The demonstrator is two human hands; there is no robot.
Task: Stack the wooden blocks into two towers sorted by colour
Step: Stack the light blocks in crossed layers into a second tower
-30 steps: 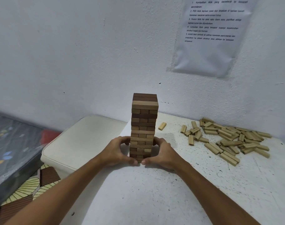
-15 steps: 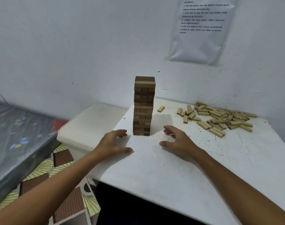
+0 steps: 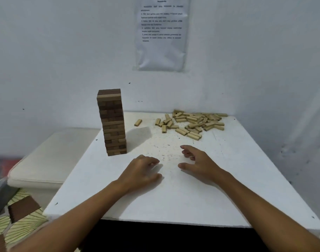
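Tall block tower (image 3: 112,122) upright near the left edge of the white counter (image 3: 173,197), built of mixed dark and light wooden layers, dark layer on top with a light one just under it. Slightly uneven lower courses, shadow cast to the right. Well apart to the right, a loose heap of light blocks (image 3: 193,122) along the far edge by the wall, with one single light block (image 3: 138,122) lying between heap and tower. Nearer the camera, left hand (image 3: 140,172) palm down on the counter, fingers (image 3: 152,160) loosely curled, holding nothing. Right hand (image 3: 199,162) just beside it, fingers spread apart and relaxed, also holding nothing. Both clear of the tower. Printed sheet (image 3: 162,33) taped on the wall above; cream cushioned seat (image 3: 51,160) left of the counter.
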